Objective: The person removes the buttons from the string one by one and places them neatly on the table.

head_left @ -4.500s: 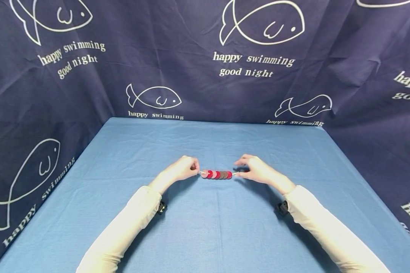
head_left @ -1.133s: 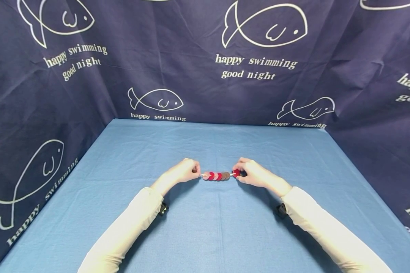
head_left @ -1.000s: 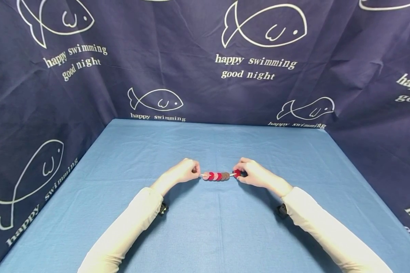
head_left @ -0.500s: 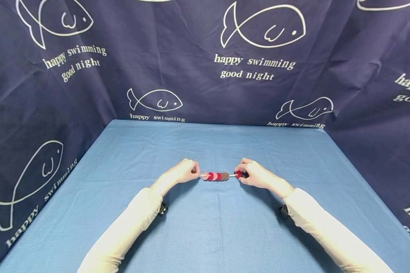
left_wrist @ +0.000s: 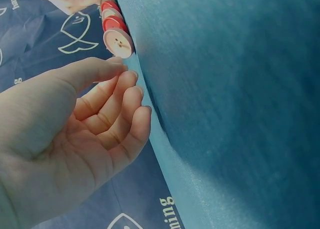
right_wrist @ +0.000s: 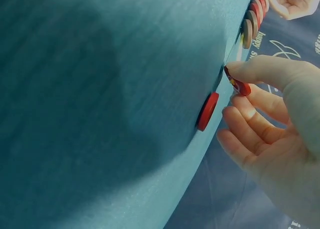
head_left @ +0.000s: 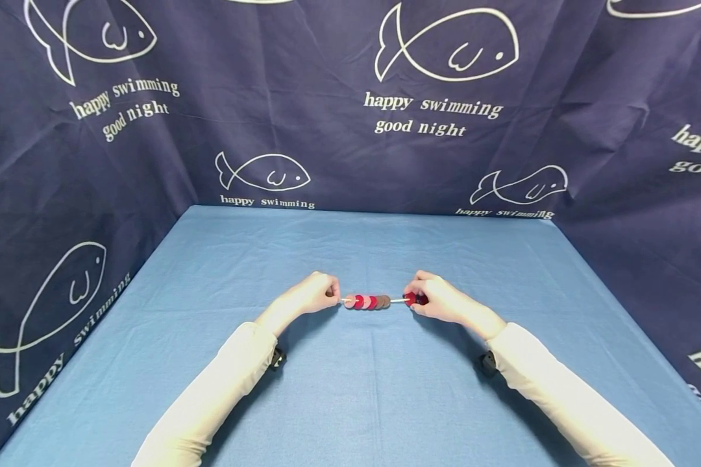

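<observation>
Several round buttons in pale pink, red and brown (head_left: 382, 301) sit in an overlapping row on a straight white string (head_left: 398, 300). My left hand (head_left: 317, 291) pinches the string's left end between thumb and index finger, close to the pale pink button (left_wrist: 119, 43). On the other side, my right hand (head_left: 441, 297) pinches a red button (right_wrist: 241, 85), set apart from the row with bare string between. In the right wrist view, another red button (right_wrist: 208, 111) stands on edge by the cloth below the right fingers.
A blue cloth (head_left: 374, 389) covers the table. Dark blue curtains (head_left: 339, 97) with white fish drawings and lettering stand behind and at both sides. A small black device (head_left: 277, 358) is worn at the left wrist and another at the right wrist.
The end red button, earlier against the brown ones, has moved right with my right hand, which held the string's tip before. More bare string shows. My left hand has stayed put.
</observation>
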The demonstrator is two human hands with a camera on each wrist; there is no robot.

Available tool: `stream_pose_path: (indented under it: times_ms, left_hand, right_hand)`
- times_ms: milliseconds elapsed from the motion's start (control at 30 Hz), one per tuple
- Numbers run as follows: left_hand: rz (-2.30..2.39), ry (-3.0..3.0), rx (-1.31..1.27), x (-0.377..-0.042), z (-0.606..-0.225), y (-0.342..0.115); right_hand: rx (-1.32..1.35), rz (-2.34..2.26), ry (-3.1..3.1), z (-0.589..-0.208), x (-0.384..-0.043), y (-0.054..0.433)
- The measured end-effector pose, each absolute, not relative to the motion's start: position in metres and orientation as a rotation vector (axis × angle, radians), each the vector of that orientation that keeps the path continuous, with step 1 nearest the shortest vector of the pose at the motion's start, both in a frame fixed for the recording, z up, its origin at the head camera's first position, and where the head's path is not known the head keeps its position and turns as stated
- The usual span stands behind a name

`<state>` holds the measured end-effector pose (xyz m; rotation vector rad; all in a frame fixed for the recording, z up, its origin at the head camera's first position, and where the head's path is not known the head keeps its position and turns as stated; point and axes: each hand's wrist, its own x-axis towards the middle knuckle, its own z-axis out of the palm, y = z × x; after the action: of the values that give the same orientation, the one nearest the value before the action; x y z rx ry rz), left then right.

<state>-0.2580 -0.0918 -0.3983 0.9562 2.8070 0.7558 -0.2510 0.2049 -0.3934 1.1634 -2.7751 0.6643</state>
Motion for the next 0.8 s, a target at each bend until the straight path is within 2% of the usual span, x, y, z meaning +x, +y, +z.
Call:
stream_pose_path:
  times_ms: [367, 800]
  left_hand:
    - [0.852, 2.768, 1.064, -0.268, -0.409, -0.097]
    - [0.746, 2.813, 0.966, -0.259, -0.400, -0.093]
  right_hand:
    - [1.157, 0.660, -2.750, -0.393, -0.250, 0.207]
    - [1.148, 0.651, -2.735, -0.395, -0.251, 0.210]
